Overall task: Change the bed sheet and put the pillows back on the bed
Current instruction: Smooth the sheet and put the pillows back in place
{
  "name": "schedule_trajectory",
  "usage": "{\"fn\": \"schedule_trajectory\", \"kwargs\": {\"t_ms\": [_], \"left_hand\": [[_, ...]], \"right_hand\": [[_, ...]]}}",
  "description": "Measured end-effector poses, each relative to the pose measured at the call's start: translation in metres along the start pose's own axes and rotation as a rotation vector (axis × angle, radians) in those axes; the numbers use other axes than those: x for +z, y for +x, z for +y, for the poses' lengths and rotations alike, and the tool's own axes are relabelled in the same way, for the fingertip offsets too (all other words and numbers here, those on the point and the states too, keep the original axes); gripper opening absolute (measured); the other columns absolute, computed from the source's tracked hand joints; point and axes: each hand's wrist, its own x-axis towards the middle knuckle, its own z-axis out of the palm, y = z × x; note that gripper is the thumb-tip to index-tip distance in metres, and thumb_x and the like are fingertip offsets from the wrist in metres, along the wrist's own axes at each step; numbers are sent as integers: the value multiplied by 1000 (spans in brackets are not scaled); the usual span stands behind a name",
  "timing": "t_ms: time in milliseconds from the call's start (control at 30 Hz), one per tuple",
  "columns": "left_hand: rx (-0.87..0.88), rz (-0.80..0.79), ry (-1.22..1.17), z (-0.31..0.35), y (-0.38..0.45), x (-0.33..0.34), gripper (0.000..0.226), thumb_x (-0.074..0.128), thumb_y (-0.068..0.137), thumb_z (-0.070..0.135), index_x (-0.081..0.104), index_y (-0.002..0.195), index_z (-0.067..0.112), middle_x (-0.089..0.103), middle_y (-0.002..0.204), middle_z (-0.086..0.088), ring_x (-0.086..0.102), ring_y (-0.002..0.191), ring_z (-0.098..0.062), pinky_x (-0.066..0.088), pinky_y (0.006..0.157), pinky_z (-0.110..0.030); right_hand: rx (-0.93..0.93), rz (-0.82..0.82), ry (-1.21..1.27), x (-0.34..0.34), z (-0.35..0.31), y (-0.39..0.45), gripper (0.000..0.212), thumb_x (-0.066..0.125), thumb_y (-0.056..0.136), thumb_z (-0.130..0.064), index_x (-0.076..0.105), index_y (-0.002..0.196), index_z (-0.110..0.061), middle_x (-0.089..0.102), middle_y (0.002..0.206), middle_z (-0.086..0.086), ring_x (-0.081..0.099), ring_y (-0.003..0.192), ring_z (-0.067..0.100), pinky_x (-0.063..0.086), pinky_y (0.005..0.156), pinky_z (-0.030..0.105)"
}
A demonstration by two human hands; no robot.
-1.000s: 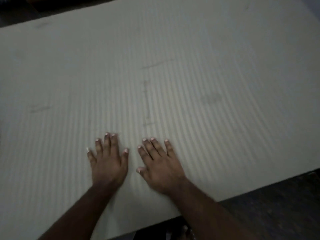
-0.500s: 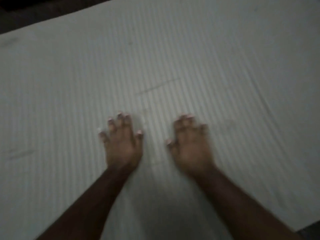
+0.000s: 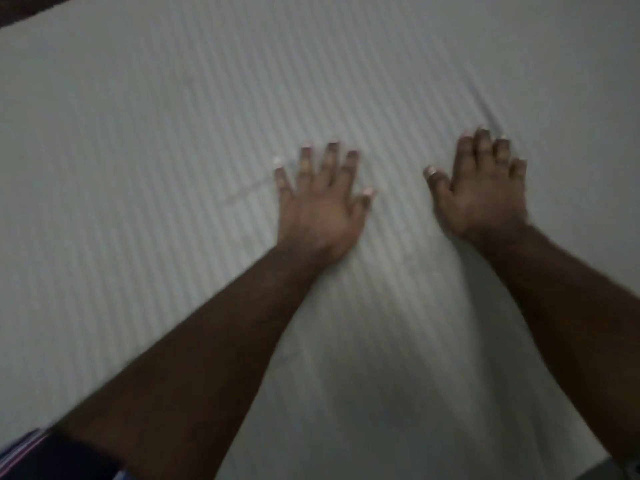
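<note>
We smooth the pale striped bed sheet (image 3: 173, 133), which covers the whole bed.
Left hand (image 3: 320, 206) and right hand (image 3: 481, 195) lie flat, fingers apart, apparently pressing creases outward; the picture is blurred.

The bed sheet (image 3: 207, 133) is a pale grey-white, and it has thin stripes running all across it, light lines next to slightly darker lines. In the top left corner there is a dark brown strip of floor (image 3: 24, 5). The sleeve (image 3: 41, 455) at the bottom left is dark blue, with an edge of thin pink, white and blue stripes.
</note>
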Motion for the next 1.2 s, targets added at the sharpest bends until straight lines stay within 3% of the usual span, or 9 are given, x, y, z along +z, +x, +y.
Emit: {"fn": "schedule_trajectory", "kwargs": {"t_ms": [100,267,500,600,700,800,933,1100,1200], "left_hand": [[-275,81,-10,-19,-35,15,71,20,100,57,11,160,20,7,168,-6,3,154,-34,0,119,-65],[-350,67,68,7,-33,34,70,18,99,60,15,160,26,7,169,-5,1,153,-41,1,116,-69],[47,-30,15,150,-43,59,67,19,101,58,14,160,28,8,169,1,-1,155,-32,-3,118,-66],[-106,-17,-79,165,-77,59,65,21,101,55,21,159,25,13,168,-1,3,155,-29,-1,120,-63],[-300,-26,-80,167,-121,67,70,17,99,57,19,159,22,11,168,-4,2,155,-31,0,121,-62],[-259,-74,-9,195,-142,80,68,15,100,56,16,160,25,10,168,-5,-1,155,-33,0,119,-65],[-322,-67,43,257,-112,93,77,13,97,63,14,160,19,6,167,-14,-1,154,-38,-1,118,-67],[161,-104,16,345,-77,90,71,15,101,60,12,161,23,5,169,-1,-1,155,-31,-2,120,-62],[-44,-67,-21,335,-86,85,71,12,99,60,12,161,25,4,169,0,-3,155,-29,-5,121,-60]], "right_hand": [[-230,31,24,1,-28,-80,76,24,102,-56,31,153,-1,27,160,23,25,148,43,19,116,65],[-599,-88,122,7,-26,-172,72,38,96,-65,41,152,-19,32,161,6,26,150,27,18,118,59],[-123,-67,-34,1,167,-75,78,21,97,-65,26,157,-15,23,164,7,22,151,29,17,118,59],[6,-52,-35,-13,183,-80,79,24,98,-58,24,155,-3,21,163,19,19,150,40,18,116,65],[-344,17,9,-11,138,-163,71,36,100,-51,35,152,-3,31,159,21,26,148,41,21,115,65],[-598,-104,157,-11,127,-239,68,41,97,-57,43,150,-14,36,159,7,28,150,26,22,117,58],[-411,-12,78,-1,217,-189,71,44,95,-63,46,149,-17,41,157,5,36,146,27,22,118,56],[-44,-25,-43,-18,354,-100,77,23,100,-63,34,153,-9,31,161,12,27,148,32,17,120,55],[42,31,-40,-26,341,-95,76,30,99,-56,30,153,-2,26,161,21,20,149,39,16,118,63]]}}
